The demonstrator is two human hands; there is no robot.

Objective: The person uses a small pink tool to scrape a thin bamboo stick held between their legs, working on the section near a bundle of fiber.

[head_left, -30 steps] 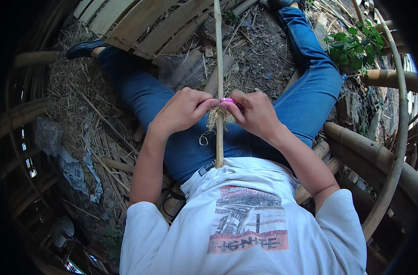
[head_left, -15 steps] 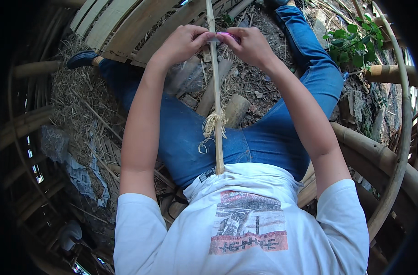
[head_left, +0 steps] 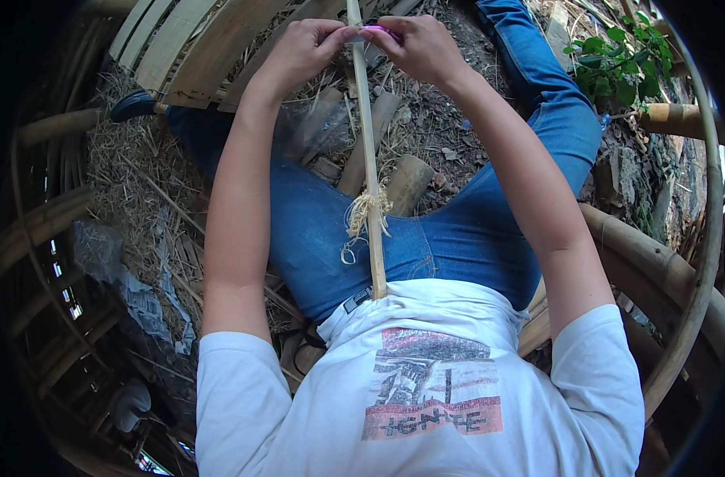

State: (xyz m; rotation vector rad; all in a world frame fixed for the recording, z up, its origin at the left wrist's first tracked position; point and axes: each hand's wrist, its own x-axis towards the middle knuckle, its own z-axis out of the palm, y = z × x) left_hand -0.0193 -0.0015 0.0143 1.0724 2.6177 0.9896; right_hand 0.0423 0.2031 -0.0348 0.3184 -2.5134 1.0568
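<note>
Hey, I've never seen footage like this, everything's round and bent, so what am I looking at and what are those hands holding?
There's no machine here: these are a person's own bare hands, seen from above by a fisheye camera worn on the head, which bends straight edges. The right hand holds a slim pink-handled tool across a pale wooden strip, while the left hand pinches the tool's other end. Curly shavings hang around the strip lower down. On the ground lie straw and a cut bamboo piece.
</note>
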